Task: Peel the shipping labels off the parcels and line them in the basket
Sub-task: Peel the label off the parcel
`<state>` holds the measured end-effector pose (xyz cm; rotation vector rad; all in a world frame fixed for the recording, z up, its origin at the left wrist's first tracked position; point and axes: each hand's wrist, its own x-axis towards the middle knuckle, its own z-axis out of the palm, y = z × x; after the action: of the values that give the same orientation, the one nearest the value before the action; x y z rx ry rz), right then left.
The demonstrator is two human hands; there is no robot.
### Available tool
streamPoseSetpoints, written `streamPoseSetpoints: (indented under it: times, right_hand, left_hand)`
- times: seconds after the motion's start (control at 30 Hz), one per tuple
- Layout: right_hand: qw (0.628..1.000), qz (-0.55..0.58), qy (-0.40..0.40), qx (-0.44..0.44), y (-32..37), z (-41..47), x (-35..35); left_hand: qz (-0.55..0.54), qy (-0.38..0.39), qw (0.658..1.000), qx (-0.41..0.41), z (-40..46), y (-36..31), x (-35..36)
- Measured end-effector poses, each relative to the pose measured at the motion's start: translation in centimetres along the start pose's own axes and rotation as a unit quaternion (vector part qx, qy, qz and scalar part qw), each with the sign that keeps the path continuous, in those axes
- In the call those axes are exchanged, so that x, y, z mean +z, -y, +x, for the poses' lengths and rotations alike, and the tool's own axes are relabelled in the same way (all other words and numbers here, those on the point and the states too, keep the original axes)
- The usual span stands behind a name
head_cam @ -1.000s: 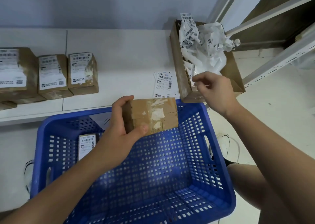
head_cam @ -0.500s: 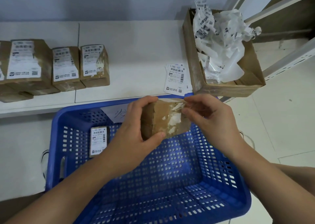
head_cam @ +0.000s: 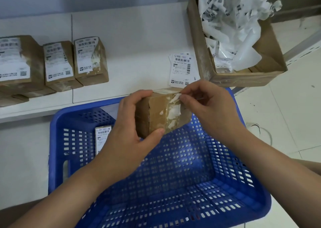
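Note:
My left hand (head_cam: 127,132) grips a brown cardboard parcel (head_cam: 156,114) above the far rim of the blue plastic basket (head_cam: 239,181). White scraps of torn label cling to the parcel's side. My right hand (head_cam: 205,106) pinches a strip of label remnant (head_cam: 175,98) at the parcel's upper right edge. One labelled parcel (head_cam: 102,138) stands inside the basket by its left wall, partly hidden behind my left wrist. Three labelled parcels (head_cam: 90,61) stand in a row on the white shelf at the left.
A small stack of peeled labels (head_cam: 181,69) lies on the white shelf (head_cam: 135,42) beyond the basket. An open cardboard box (head_cam: 243,79) at the right holds crumpled label scraps and plastic. Pale floor tiles lie to the right.
My right hand came back from the scrap box to the parcel and now pinches label remnant at its edge. The left hand kept holding the parcel over the basket.

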<state>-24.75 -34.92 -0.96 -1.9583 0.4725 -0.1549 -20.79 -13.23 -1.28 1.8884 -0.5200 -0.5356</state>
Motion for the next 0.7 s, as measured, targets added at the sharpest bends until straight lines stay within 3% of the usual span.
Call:
streamPoseSetpoints:
  times: [0.7]
  right_hand:
    - [0.999, -0.013, 0.031, -0.026, 0.50, -0.12, 1.02]
  left_hand:
    - [-0.025, -0.008, 1.000, -0.016, 0.42, -0.27, -0.13]
